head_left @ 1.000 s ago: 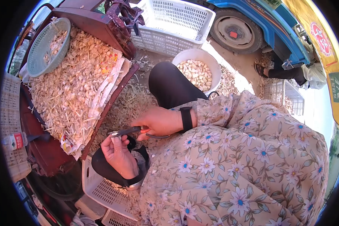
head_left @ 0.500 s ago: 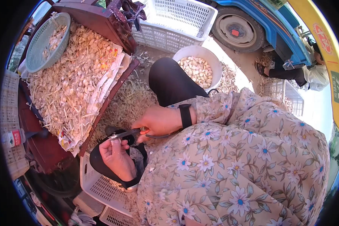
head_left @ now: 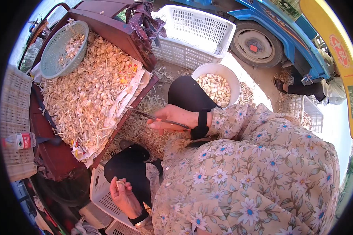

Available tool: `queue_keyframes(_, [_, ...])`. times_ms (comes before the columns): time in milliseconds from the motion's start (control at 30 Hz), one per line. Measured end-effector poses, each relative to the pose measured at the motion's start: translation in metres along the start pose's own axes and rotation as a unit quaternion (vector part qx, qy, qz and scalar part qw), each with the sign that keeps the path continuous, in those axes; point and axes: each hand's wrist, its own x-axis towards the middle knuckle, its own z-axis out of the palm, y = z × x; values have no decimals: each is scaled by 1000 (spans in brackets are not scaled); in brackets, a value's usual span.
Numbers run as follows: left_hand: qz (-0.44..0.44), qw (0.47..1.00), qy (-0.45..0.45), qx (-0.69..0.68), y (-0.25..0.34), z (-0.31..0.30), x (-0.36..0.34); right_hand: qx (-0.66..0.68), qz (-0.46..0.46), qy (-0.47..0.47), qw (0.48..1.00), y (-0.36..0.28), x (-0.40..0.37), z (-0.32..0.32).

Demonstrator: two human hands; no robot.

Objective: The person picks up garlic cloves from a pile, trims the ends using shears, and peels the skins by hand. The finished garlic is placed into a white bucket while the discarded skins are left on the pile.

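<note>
My right hand [head_left: 175, 116] is wrapped round a pair of scissors [head_left: 145, 114]. Their dark blades point left at the edge of a red-brown cart bed, and a curved handle shows below my palm. Lower down, my left hand [head_left: 126, 199] pinches a small pale garlic clove [head_left: 121, 183] between thumb and fingers, above a white crate [head_left: 100, 190]. A heap of garlic [head_left: 92, 86] with dry stalks covers a sheet on the cart bed, left of my right hand. Beyond my knee stands a white bucket [head_left: 236, 88] holding trimmed garlic.
A green-grey basket [head_left: 47, 58] sits on the heap's far corner. White crates stand at the back [head_left: 186, 49] and far left [head_left: 15, 98]. A plastic bottle [head_left: 21, 141] lies at the left. Near a blue vehicle's wheel [head_left: 257, 45], another person's leg [head_left: 306, 90] shows. Dry husks litter the ground.
My hands have moved apart. The right has lifted away with the scissors toward the heap, while the left has dropped lower with the garlic. The whole view has shifted slightly.
</note>
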Motion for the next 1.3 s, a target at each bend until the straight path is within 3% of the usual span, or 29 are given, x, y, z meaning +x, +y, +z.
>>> queue_keyframes(100, [34,997,56,38,-6,-60,-1,55,14,37,998,10,11,-7])
queue_keyframes(200, [3,983,149,102,-21,-116,-6,87,18,52,995,21,20,-10])
queue_keyframes(267, [-92,947,194,238,-37,-158,-9,94,19,51,994,27,24,-11])
queue_keyframes(300, [-137,918,214,304,-45,-178,-8,99,19,51,994,29,25,-12])
queue_keyframes(333, [-131,866,177,448,-52,-200,-6,102,19,50,993,28,24,-11])
queue_keyframes(400, [-104,701,92,700,-59,-228,6,109,14,50,993,25,22,-13])
queue_keyframes(433, [-51,664,112,737,-38,-195,16,104,20,48,993,27,23,-12])
queue_keyframes(500, [103,835,121,527,-16,-151,59,89,31,41,995,28,26,-16])
queue_keyframes(533, [146,826,132,528,9,-82,69,103,29,47,993,27,27,-15])
queue_keyframes(567, [191,855,81,476,12,-58,97,116,27,52,992,23,26,-15])
queue_keyframes(600, [261,843,27,469,20,-18,118,127,23,57,990,21,28,-15])
queue_keyframes(633, [166,948,-28,271,17,16,142,125,18,60,990,21,29,-15])
queue_keyframes(733, [381,738,-156,535,28,108,200,118,-6,73,990,28,33,-15])
queue_keyframes(800, [404,628,-190,638,14,135,242,101,-37,80,991,35,38,-14])
queue_keyframes(900, [301,593,-185,724,11,166,251,66,-54,74,994,36,37,-15])
queue_keyframes(1000, [358,576,-190,710,0,163,268,66,-54,56,995,40,38,-17])
queue_keyframes(1100, [247,624,-156,725,9,166,260,67,-33,47,996,40,37,-15])
queue_keyframes(1200, [250,742,-130,609,-2,141,274,48,-28,48,997,47,41,-14])
queue_keyframes(1233, [311,747,-104,578,-2,137,272,42,-37,52,997,47,39,-13])
queue_keyframes(1300, [205,871,-71,441,0,125,268,39,-32,57,997,49,39,-13])
